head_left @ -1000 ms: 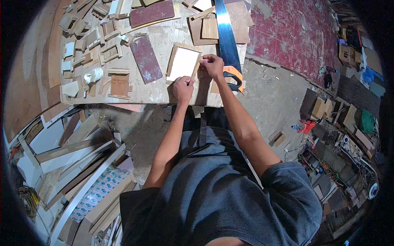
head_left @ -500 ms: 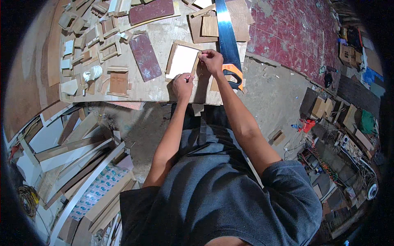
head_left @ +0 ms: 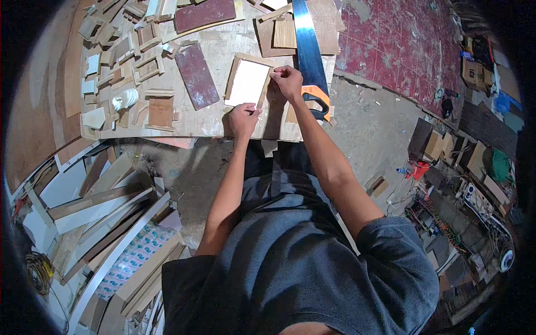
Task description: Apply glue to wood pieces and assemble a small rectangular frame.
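A white rectangular panel (head_left: 248,81) lies on the workbench (head_left: 226,47), with thin wooden strips along its left, far and right sides. My right hand (head_left: 288,82) is closed at the upper part of the right-hand wooden strip (head_left: 264,92), fingertips pinched on it. At the panel's near edge, my left hand (head_left: 243,119) has its thumb and fingertips drawn together close to the strip's near end; what they hold, if anything, is too small to make out. Just right of my right hand rests a handsaw (head_left: 310,56) with an orange and black handle.
Two dark red boards (head_left: 197,76) lie left of and beyond the panel. Several small wooden frames and offcuts (head_left: 148,68) crowd the bench's left side, near a white roll (head_left: 125,99). Scrap boards (head_left: 100,206) are piled on the floor at left; more clutter (head_left: 452,218) lies at right.
My left hand has shifted slightly down and left, off the strip's near end to the panel's near edge. My right hand stays almost in place at the strip.
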A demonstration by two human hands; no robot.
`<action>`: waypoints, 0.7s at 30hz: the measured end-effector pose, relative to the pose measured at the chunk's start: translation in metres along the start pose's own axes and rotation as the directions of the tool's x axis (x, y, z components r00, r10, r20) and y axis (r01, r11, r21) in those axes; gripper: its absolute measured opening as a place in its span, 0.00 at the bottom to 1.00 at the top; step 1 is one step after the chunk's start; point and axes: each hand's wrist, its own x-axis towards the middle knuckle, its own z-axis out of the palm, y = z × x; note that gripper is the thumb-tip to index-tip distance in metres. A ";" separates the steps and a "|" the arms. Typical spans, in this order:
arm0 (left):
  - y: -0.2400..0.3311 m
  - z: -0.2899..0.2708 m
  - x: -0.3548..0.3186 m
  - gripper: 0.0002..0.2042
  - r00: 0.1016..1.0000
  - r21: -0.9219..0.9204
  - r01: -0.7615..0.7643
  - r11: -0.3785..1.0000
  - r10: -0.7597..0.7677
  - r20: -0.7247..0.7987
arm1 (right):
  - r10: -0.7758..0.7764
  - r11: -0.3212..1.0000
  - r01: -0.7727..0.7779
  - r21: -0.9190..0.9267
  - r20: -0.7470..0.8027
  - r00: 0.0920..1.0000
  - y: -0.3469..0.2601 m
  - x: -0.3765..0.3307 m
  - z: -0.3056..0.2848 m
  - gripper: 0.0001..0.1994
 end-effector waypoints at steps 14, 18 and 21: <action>0.031 0.016 0.006 0.04 0.979 0.251 0.013 0.968 0.039 -0.202 | 0.030 0.996 -0.029 -0.088 0.008 1.000 -0.005 0.001 0.001 0.10; 0.043 0.017 0.009 0.02 0.973 0.235 0.175 0.956 -0.131 -0.190 | 0.001 0.984 -0.001 -0.176 0.002 1.000 -0.011 -0.001 -0.001 0.09; 0.049 0.017 0.010 0.02 0.962 0.248 0.245 0.937 -0.202 -0.185 | -0.049 0.974 0.049 -0.219 0.003 0.999 -0.018 -0.004 -0.004 0.09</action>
